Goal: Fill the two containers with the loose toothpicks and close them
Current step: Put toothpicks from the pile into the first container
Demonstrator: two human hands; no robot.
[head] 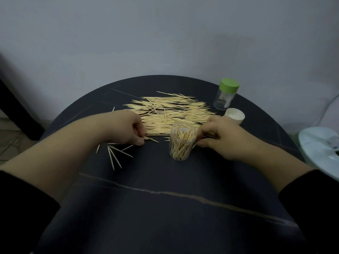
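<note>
Open clear container (pixel 182 142) stands part full, loose toothpicks (pixel 172 114) piled right behind it. Left of it, the left hand (pixel 128 129) pinches a few picks with curled fingers. The right hand (pixel 218 132) does the same just beside its right wall. Green-lidded container (pixel 226 94) and white lid (pixel 234 115) sit back-right.

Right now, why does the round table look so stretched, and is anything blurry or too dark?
Head view: the wide-angle lens bulges the table and bends its edges; light is dim and even, no glare or hard shadows; the loose toothpicks and open container are fairly sharp; the pale object at the right edge is smeared.
</note>
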